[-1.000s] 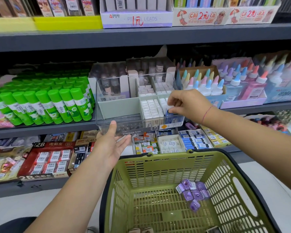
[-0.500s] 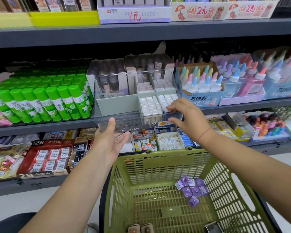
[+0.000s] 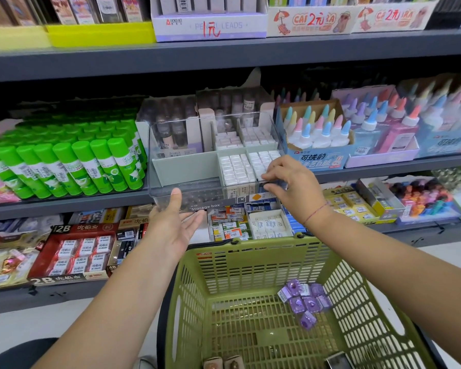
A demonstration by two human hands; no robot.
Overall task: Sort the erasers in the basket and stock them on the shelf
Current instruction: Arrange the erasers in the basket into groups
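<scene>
A clear storage box (image 3: 171, 158) juts out from the middle shelf, its right compartments packed with rows of white erasers (image 3: 237, 169). My left hand (image 3: 173, 225) lies palm up under the box's front left, thumb against the front wall. My right hand (image 3: 290, 187) pinches the box's front rim at the right corner, fingers over the edge and thumb below. Beneath my arms is a green basket (image 3: 250, 247) holding several purple wrapped erasers (image 3: 304, 302) on its right side.
Green glue sticks (image 3: 64, 166) fill the shelf left of the box, and a carton of glue bottles (image 3: 317, 134) stands to its right. Boxed erasers (image 3: 77, 254) line the lower shelf. Small items (image 3: 221, 363) lie at the basket's near end.
My right hand has drawn back from inside the front right compartment to the box's front rim. My left hand stays under the box.
</scene>
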